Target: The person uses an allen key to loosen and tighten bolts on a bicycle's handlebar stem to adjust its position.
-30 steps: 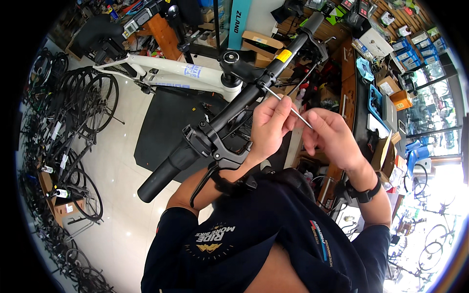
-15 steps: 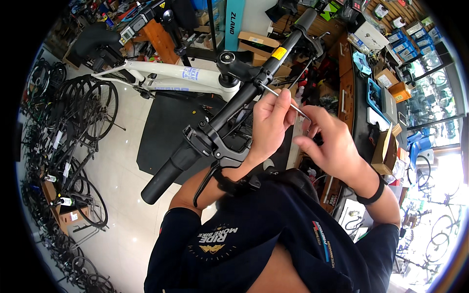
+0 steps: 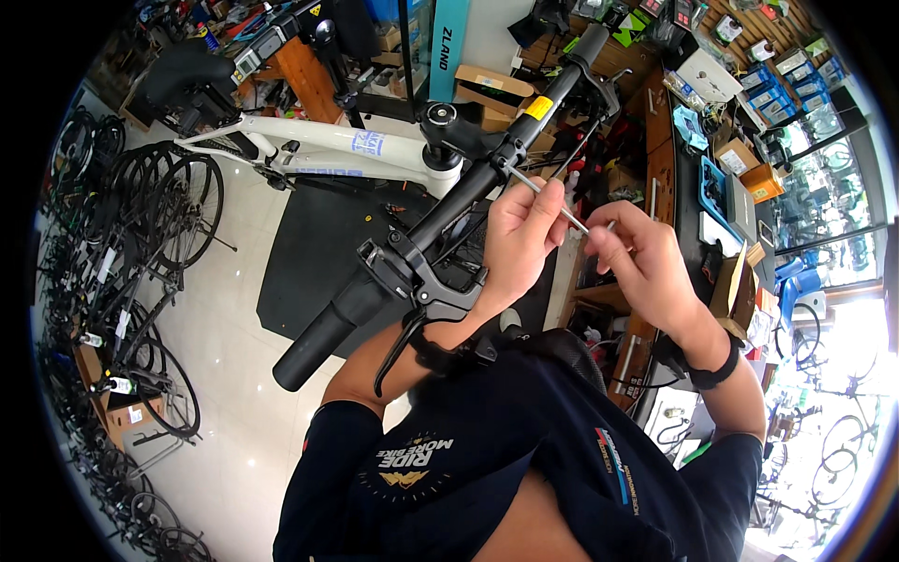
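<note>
A white bicycle (image 3: 323,137) stands before me, its black handlebar (image 3: 451,204) running diagonally across the view. One end of a thin silver hex key (image 3: 524,178) meets the front of the black stem (image 3: 456,128), where the bar is clamped. My left hand (image 3: 521,239) is closed around the key's shaft, thumb and fingers pinching it near the stem. At the key's bent outer end, my right hand (image 3: 641,262) pinches with thumb and fingers. A black brake lever (image 3: 401,351) and a rubber grip (image 3: 318,347) lie left of my left wrist.
Below the bicycle is a black mat (image 3: 314,248) on pale tiles. Rows of bicycles (image 3: 178,211) line the left side. A cluttered workbench (image 3: 688,197) with boxes and tools stands at right. An open cardboard box (image 3: 493,86) sits beyond the handlebar.
My right hand has moved slightly right and down, and its fingers have closed on the hex key's outer end. My left hand stays on the shaft near the stem.
</note>
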Tool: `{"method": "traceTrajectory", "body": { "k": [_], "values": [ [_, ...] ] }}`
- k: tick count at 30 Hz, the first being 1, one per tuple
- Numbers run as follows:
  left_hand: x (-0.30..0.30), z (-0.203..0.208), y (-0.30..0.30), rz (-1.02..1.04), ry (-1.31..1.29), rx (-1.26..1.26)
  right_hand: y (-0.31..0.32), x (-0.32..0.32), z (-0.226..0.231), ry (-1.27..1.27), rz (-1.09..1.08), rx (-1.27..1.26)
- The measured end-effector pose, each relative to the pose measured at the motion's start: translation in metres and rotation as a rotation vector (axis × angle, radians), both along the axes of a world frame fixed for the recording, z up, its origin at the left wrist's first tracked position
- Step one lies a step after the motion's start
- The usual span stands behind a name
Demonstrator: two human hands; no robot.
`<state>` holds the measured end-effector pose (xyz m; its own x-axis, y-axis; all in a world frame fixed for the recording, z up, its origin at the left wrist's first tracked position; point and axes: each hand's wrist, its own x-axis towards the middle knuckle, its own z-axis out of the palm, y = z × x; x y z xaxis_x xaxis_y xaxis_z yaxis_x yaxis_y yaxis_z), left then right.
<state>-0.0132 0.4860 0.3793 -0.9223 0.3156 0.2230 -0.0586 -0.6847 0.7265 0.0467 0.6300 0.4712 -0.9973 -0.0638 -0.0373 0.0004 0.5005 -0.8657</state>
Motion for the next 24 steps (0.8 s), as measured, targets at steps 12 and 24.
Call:
{"method": "traceTrajectory", "body": {
  "k": [12, 24],
  "values": [
    [0.040, 0.001, -0.014, 0.318, 0.737, -0.406, 0.033, -0.019, 0.009, -0.304, 0.323, -0.360],
    [0.085, 0.049, -0.019, 0.714, 0.101, -0.506, -0.012, -0.074, -0.010, -0.745, 0.432, -0.778]
  ]
}}
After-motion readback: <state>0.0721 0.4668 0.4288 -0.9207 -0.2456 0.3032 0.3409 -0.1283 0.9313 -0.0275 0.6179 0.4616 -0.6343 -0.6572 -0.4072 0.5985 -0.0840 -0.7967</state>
